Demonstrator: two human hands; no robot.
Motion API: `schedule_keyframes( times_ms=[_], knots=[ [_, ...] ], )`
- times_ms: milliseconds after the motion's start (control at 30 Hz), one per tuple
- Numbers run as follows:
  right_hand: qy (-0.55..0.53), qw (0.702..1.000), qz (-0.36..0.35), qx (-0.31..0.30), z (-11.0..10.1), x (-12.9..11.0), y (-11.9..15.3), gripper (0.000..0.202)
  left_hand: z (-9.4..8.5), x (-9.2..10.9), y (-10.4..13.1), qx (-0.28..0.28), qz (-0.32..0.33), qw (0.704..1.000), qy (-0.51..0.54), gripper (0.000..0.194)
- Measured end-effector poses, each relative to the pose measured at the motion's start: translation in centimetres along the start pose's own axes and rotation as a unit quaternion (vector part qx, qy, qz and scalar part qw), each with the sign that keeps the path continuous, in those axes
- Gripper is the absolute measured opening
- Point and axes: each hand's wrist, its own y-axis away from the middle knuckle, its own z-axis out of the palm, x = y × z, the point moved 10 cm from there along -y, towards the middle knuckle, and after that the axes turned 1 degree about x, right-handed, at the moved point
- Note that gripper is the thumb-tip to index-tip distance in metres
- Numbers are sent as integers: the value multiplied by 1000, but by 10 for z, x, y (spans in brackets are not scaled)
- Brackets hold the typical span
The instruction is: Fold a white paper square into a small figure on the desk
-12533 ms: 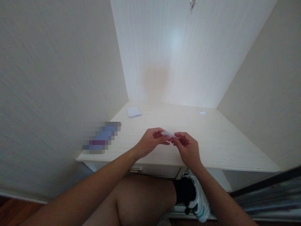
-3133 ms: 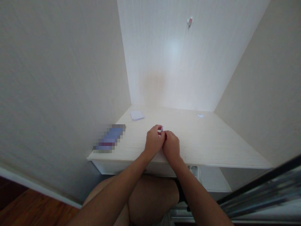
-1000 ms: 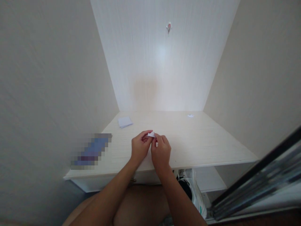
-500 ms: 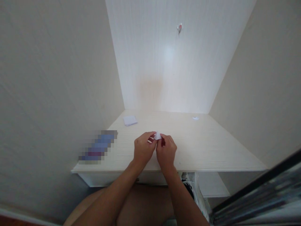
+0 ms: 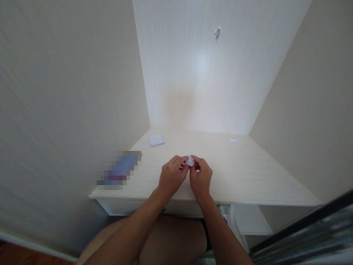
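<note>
A small piece of folded white paper, pointed at the top, is held up over the desk between both hands. My left hand pinches its left side with thumb and fingertips. On the right side, my right hand grips it the same way, fingers curled. The two thumbs are close together below the paper, and the fingertips hide part of its edges. Under the hands lies the pale wood-grain desk top.
A folded white sheet lies at the back left. A small white scrap is at the back right. A blurred-out bluish object rests by the left wall. A hook is on the back panel. Below the desk is an open shelf.
The whole view has shifted slightly, so the desk and hands appear further right. The fingers have moved a little on the paper, which both hands still hold.
</note>
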Motion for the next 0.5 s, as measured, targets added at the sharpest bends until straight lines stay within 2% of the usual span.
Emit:
schedule_keyframes(
  times_ms=[200,333,500],
  knots=[
    [-6,999,14,-39,5,6,-2,23,-5,-8,1,3,-20,999,35,18],
    [-34,995,52,-83,12,18,-1,21,-6,-13,1,1,-41,997,70,22],
    [-59,988,67,-129,18,23,0,16,5,-28,3,-30,-94,990,103,20]
  ],
)
